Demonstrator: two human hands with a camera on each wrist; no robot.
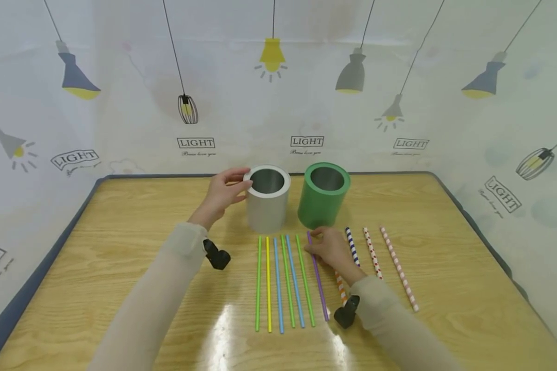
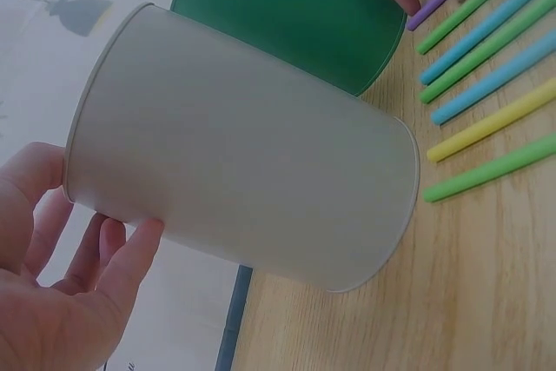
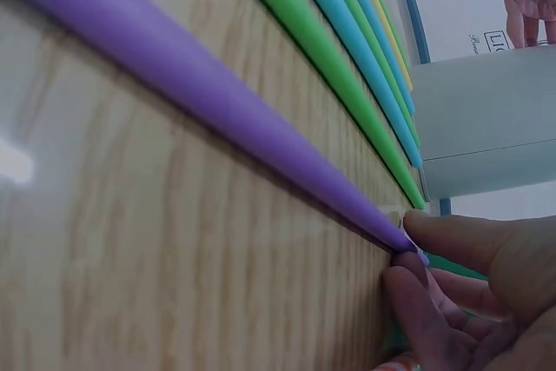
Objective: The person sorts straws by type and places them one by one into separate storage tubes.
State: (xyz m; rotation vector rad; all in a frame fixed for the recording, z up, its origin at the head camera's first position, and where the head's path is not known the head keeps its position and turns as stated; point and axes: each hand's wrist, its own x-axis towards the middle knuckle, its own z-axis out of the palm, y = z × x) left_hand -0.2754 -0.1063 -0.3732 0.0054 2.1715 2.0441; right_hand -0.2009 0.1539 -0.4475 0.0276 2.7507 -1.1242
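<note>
My left hand (image 1: pixel 223 195) rests against the upper left side of a white can (image 1: pixel 266 212), with its fingertips touching near the rim. Just right of it stands a green can (image 1: pixel 323 201), also upright with its mouth facing up. In front of the green can, my right hand (image 1: pixel 330 248) pinches the far end of a purple straw (image 1: pixel 318 281) between thumb and fingers. The right wrist view has this straw (image 3: pixel 217 110) lying along the wooden surface. Left of it, several plain straws lie side by side, among them a yellow straw (image 1: pixel 268 283) and a blue straw (image 1: pixel 278 286).
Right of my right hand lie a blue-striped straw (image 1: pixel 352 246), a red-dotted straw (image 1: pixel 372 251) and a pink-striped straw (image 1: pixel 400 268). My right arm partly covers an orange-striped straw (image 1: pixel 340 287). A lamp-printed sheet (image 1: pixel 241 129) rises behind the table (image 1: pixel 144 216).
</note>
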